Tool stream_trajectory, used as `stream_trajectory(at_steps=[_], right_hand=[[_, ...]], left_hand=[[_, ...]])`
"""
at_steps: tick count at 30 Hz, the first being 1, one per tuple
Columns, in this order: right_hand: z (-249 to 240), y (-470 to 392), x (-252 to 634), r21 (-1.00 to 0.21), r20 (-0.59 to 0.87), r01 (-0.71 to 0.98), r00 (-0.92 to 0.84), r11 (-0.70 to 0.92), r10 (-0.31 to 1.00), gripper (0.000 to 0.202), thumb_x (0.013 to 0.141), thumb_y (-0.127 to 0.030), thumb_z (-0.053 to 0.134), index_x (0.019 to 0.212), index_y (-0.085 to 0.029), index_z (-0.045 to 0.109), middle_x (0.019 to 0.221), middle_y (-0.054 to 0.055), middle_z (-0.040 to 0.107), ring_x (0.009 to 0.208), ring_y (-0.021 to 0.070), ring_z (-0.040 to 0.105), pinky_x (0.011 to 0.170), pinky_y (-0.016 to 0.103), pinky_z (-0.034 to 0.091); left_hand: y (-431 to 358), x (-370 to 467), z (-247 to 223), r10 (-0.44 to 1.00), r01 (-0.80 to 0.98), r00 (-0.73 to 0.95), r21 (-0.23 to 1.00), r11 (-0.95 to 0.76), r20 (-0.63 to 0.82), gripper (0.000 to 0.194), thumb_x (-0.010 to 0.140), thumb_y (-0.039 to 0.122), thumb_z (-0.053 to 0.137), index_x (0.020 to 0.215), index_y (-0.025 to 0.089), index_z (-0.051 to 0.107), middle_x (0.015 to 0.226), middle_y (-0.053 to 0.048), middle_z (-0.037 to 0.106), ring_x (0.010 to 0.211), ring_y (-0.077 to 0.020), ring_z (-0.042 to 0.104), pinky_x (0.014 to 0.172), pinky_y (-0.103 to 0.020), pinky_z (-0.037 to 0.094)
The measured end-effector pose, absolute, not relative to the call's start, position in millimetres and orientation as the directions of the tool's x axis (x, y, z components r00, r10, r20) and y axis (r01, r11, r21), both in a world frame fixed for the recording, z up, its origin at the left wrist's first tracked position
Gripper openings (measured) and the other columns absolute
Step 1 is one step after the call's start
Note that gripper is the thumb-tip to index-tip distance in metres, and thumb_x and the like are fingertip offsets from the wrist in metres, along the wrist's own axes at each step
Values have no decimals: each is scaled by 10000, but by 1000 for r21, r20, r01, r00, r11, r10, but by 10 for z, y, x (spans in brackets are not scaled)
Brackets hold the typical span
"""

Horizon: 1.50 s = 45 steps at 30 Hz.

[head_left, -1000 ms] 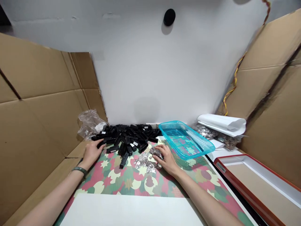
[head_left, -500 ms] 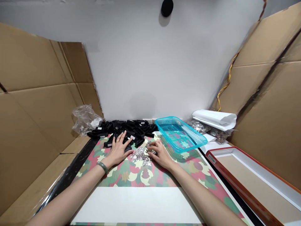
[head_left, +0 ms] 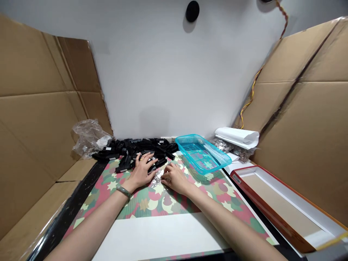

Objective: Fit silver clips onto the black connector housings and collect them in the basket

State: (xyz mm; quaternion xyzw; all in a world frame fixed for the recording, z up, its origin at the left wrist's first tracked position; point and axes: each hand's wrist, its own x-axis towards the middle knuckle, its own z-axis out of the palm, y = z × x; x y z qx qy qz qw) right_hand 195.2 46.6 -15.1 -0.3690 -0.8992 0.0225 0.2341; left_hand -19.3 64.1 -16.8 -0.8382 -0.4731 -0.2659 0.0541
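Note:
A heap of small silvery metal pieces [head_left: 157, 179] lies on the patterned sheet [head_left: 146, 204] between the hands. My left hand [head_left: 142, 169], with a ring and a green bangle, rests with spread fingers at the front edge of a pile of black plastic parts [head_left: 126, 148]. Nothing shows in its grasp. From the right, my right hand [head_left: 174, 177] covers part of the silvery heap, its fingers curled down onto it. Whether a piece is between those fingertips is too small to tell.
Right of the black parts stands a blue mesh basket [head_left: 203, 167]. Farther right are rolled white paper [head_left: 236, 135], bags of small metal parts [head_left: 222, 145] and a red-edged box [head_left: 280, 192]. Clear plastic [head_left: 88, 136] lies at left. Cardboard walls [head_left: 35, 127] flank both sides.
The view has turned slightly right. My right hand has moved left over the silvery pieces, closer to my left hand, which has shifted a little across the black parts.

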Motion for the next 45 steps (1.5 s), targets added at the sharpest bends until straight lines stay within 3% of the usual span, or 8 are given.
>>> stream_trajectory(at_steps=[5, 11, 15, 19, 24, 33, 42, 45], right_hand=[[-229, 477, 1838, -42, 409, 699, -640, 714, 651, 216, 893, -164, 641, 685, -191, 693, 867, 67, 632, 880, 226, 508, 767, 369, 366], [-337, 481, 1800, 51, 491, 679, -655, 732, 574, 264, 957, -160, 514, 723, -179, 635, 800, 57, 607, 783, 196, 497, 768, 367, 340], [-341, 483, 1806, -74, 564, 682, -573, 727, 595, 187, 923, -137, 504, 775, -176, 611, 806, 56, 620, 782, 194, 532, 772, 356, 338], [-309, 503, 1893, -336, 577, 664, -416, 668, 703, 104, 847, -124, 539, 773, -187, 578, 801, 35, 636, 783, 190, 574, 754, 333, 347], [-266, 526, 1987, -557, 525, 565, -330, 609, 785, 127, 790, -107, 539, 697, -195, 545, 739, 12, 625, 722, 171, 574, 720, 300, 376], [-288, 504, 1942, -608, 499, 478, -391, 634, 773, 163, 795, -77, 599, 681, -184, 552, 722, 11, 613, 732, 165, 553, 694, 280, 389], [-265, 473, 1946, -583, 511, 486, -404, 651, 759, 157, 840, -115, 642, 700, -177, 606, 723, 12, 632, 723, 162, 559, 696, 288, 399], [-274, 476, 1942, -581, 537, 453, -412, 677, 736, 159, 860, -143, 638, 705, -180, 639, 743, 25, 650, 744, 167, 578, 688, 286, 418]], left_hand=[[664, -234, -162, 784, 823, 398, 191, -535, 477, 391, 760, 289, 643, 1140, 231, 710, 1128, -113, 628, 1110, -313, 540, 1008, -500, 350], [703, -198, -182, 818, 852, 367, 193, -487, 444, 244, 826, 307, 607, 1008, 222, 744, 982, -96, 676, 1014, -293, 566, 961, -491, 341], [692, -173, -170, 813, 821, 366, 253, -511, 454, 210, 846, 296, 604, 982, 220, 746, 962, -85, 713, 994, -276, 588, 982, -490, 328], [675, -157, -159, 803, 738, 222, 443, -509, 553, 268, 857, 339, 623, 1065, 213, 736, 999, -91, 740, 986, -267, 619, 967, -463, 384], [629, -48, -159, 863, 454, -30, 776, -437, 504, 387, 773, 424, 714, 1076, 186, 755, 765, -45, 716, 673, -192, 611, 620, -300, 468], [518, 134, -35, 981, -51, -29, 980, -191, 190, 522, 581, 371, 858, 1028, 119, 759, 675, 9, 594, 518, -69, 452, 473, -204, 359], [503, 143, -36, 990, -71, -21, 987, -143, 141, 565, 543, 356, 890, 1029, 108, 745, 692, 2, 622, 517, -65, 470, 455, -191, 384], [487, 131, -8, 992, -92, 20, 988, -120, 123, 660, 576, 370, 885, 1153, 113, 693, 706, 30, 575, 519, -53, 457, 444, -172, 369]])
